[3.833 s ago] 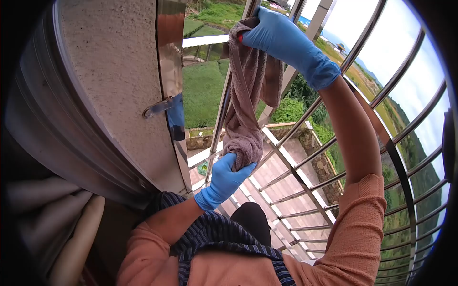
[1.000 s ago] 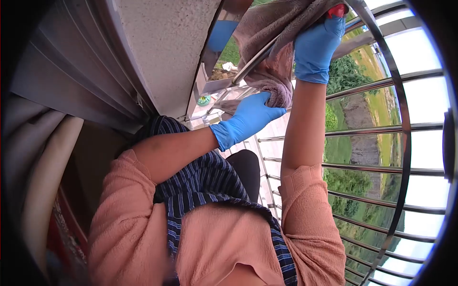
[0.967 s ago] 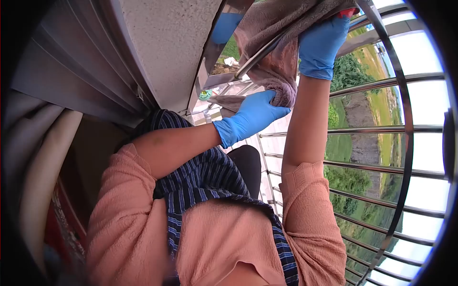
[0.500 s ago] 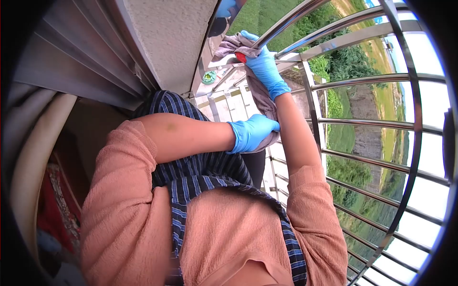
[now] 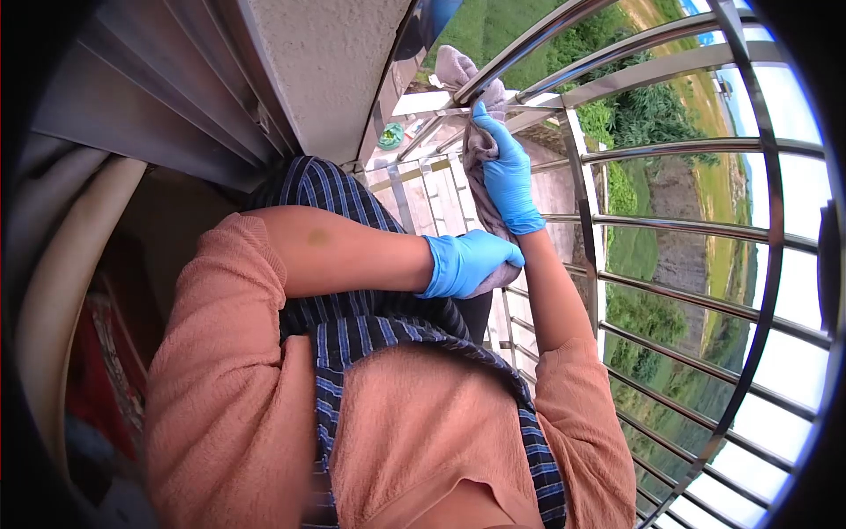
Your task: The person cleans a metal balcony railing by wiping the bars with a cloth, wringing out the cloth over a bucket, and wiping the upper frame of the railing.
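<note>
A greyish-purple cloth (image 5: 481, 176) runs from the metal bars down to my lower hand. Its bunched far end (image 5: 456, 67) sticks out beside a thick shiny rail (image 5: 520, 51). My right hand (image 5: 507, 167), in a blue glove, is closed on the middle stretch of the cloth just below that rail, with the thumb pointing up along it. Nearer my body, my left hand (image 5: 465, 264), also gloved in blue, is closed in a fist around the cloth's lower part. A bit of cloth (image 5: 500, 279) shows under this fist.
Curved metal bars (image 5: 679, 225) form a cage on the right, with greenery (image 5: 656, 115) beyond. A rough wall (image 5: 326, 70) and dark metal frame (image 5: 167, 97) stand on the left. A green item (image 5: 390, 135) lies past the slatted metal floor (image 5: 441, 189).
My right hand has come down off the rail, toward my body. The cloth's far end has shifted and now bunches beside the rail. A red patch by my right hand no longer shows.
</note>
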{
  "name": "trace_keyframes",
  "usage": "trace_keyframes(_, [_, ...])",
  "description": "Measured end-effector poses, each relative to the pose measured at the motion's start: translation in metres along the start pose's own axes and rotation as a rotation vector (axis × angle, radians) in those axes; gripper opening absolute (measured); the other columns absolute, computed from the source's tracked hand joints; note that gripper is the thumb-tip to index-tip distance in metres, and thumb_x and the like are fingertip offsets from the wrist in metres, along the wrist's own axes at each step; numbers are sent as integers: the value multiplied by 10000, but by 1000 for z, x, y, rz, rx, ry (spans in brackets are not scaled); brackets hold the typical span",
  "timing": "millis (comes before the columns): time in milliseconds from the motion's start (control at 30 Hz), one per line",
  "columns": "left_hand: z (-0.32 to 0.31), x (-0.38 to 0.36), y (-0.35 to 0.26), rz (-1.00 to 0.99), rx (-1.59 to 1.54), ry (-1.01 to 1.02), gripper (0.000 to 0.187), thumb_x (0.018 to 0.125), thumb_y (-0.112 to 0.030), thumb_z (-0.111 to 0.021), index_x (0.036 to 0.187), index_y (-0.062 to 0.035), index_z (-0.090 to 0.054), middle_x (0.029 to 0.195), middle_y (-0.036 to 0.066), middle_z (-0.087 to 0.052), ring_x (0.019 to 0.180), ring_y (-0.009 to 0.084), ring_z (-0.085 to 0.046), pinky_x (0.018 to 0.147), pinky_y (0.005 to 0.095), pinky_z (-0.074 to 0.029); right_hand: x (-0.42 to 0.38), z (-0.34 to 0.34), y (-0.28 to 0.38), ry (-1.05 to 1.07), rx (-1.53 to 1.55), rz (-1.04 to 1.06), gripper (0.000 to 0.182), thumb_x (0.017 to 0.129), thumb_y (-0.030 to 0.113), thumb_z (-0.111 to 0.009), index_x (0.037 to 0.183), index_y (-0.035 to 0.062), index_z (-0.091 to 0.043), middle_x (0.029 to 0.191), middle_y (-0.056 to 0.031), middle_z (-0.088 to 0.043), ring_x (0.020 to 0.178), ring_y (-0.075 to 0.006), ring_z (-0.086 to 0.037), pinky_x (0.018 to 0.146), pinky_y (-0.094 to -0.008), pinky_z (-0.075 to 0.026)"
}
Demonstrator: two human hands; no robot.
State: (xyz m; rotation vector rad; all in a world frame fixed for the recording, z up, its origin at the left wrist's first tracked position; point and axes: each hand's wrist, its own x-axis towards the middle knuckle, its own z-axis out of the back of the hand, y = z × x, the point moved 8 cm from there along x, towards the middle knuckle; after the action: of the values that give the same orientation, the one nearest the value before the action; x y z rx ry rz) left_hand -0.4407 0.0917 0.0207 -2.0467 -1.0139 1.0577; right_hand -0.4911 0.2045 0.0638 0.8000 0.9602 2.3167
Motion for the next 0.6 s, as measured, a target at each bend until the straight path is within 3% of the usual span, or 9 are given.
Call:
trace_keyframes(67, [-15, -12, -30, -473, 881, -12, 301, 870, -270, -531, 919, 0, -653, 875, 110, -646, 854, 178, -600, 772, 297, -467, -8, 12, -1, 87, 270, -40, 357, 852, -86, -477, 1193, -6, -547, 1206, -113, -586, 1105, -183, -549, 918, -279, -433])
trace_keyframes(100, [-5, -8, -21, -21, 242, -51, 377, 796, -322, -619, 948, 23, -637, 882, 124, -641, 840, 189, -592, 748, 301, -457, -7, 30, -2, 54, 342, -81, 336, 876, -48, -470, 1203, -20, -543, 1243, -116, -564, 1153, -192, -517, 975, -294, -391])
trace_keyframes(200, [0, -11, -47, -86, 284, -152, 405, 734, -312, -675, 920, 37, -586, 786, 141, -598, 750, 194, -562, 686, 306, -448, -10, 107, -11, -233, 407, -150, 392, 931, 139, -495, 1287, -24, -476, 1282, -119, -529, 1175, -205, -494, 1030, -345, -360])
trace_keyframes(300, [18, -5, -69, -205, 379, -256, 283, 786, -233, -620, 915, -1, -522, 653, 93, -543, 487, 174, -501, 442, 304, -414, 1, 152, 19, -285, 384, -26, 532, 907, 252, -541, 1376, 50, -391, 1274, -117, -528, 1174, -236, -495, 1038, -408, -360])
trace_keyframes(367, [39, 0, -69, -170, 232, -332, 261, 812, -197, -583, 969, -8, -496, 620, 87, -527, 418, 172, -467, 382, 310, -389, 2, 175, 43, -362, 1097, 70, 588, 868, 237, -591, 1397, 98, -375, 1177, -94, -568, 1110, -236, -525, 1010, -409, -389])
trace_keyframes(400, [49, 0, -69, -110, 101, -359, 260, 821, -179, -565, 1001, -9, -485, 608, 87, -522, 393, 175, -453, 362, 312, -377, 4, 181, 51, -370, 1087, 71, 588, 868, 237, -591, 1397, 98, -375, 1177, -94, -568, 1110, -236, -525, 1010, -409, -389])
trace_keyframes(467, [77, 29, -53, -130, -197, -365, 374, 815, -161, -572, 1122, 20, -458, 859, 114, -582, 669, 168, -596, 526, 265, -467, 2, 193, 63, -432, 1043, 126, 644, 872, 287, -577, 1438, 155, -302, 1181, -98, -565, 1107, -274, -524, 1005, -486, -382])
trace_keyframes(533, [83, 29, -66, -262, -292, -330, 539, 800, -176, -613, 1256, 30, -413, 1042, 134, -545, 898, 215, -587, 730, 294, -499, 2, 187, 67, -458, 1115, 128, 586, 883, 297, -564, 1416, 164, -359, 1196, -88, -563, 1125, -283, -511, 1003, -524, -371])
trace_keyframes(600, [95, 31, -75, -350, 37, -543, 652, 746, -236, -683, 1282, 22, -415, 1117, 174, -544, 984, 281, -571, 817, 370, -473, 1, 179, 65, -618, 1092, 9, 513, 890, 299, -557, 1371, 165, -437, 1220, -88, -558, 1144, -290, -497, 1013, -528, -356])
